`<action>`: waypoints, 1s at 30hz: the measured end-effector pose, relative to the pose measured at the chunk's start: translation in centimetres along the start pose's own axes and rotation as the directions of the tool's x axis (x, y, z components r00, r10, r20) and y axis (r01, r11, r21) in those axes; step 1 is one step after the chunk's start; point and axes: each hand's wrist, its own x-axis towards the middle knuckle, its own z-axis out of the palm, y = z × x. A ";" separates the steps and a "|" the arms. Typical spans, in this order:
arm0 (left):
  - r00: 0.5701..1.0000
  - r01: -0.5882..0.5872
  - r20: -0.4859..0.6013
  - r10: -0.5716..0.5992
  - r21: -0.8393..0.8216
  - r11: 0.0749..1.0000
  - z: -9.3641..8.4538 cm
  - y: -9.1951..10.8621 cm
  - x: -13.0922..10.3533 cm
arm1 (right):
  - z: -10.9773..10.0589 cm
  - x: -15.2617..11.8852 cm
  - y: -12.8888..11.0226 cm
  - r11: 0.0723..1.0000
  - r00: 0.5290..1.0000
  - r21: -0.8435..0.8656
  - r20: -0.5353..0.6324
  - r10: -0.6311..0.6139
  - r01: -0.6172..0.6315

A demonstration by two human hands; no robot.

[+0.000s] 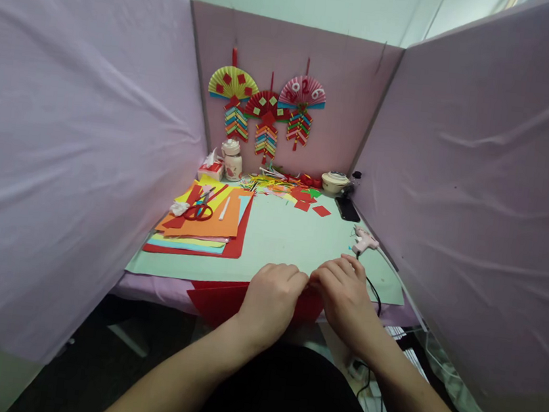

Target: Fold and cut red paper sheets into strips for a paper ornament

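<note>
A sheet of red paper [221,300] hangs at the table's front edge, folded or doubled, with a corner sticking out to the left. My left hand [274,298] is closed on its upper right part, knuckles up. Right beside it my right hand [338,293] is closed too, its fingertips pinching the paper's right end. The two hands meet at the thumbs, and my fingers hide the grip and much of the sheet.
Left on the table, scissors [199,212] lie on stacked coloured paper [217,228]. A glue gun [364,240] and phone [347,209] lie at right. Paper scraps [305,199], a tissue box [212,169], a cup [231,161] and a bowl [334,183] sit behind. Fan decorations [268,107] hang on the back panel.
</note>
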 end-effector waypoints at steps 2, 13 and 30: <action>1.000 0.002 0.004 -0.002 0.020 1.000 0.1 -0.1 0.0 | 0.0 0.0 0.0 1.000 0.999 0.017 0.038 0.023 -0.023; 1.000 -0.004 -0.002 0.004 0.007 1.000 -0.4 0.0 0.1 | 0.0 0.0 0.0 0.998 1.000 0.061 0.009 0.028 -0.029; 1.000 -0.001 -0.004 0.001 -0.079 0.997 -0.5 0.3 0.0 | -0.5 -0.1 -0.1 0.993 0.998 0.107 -0.027 0.052 -0.049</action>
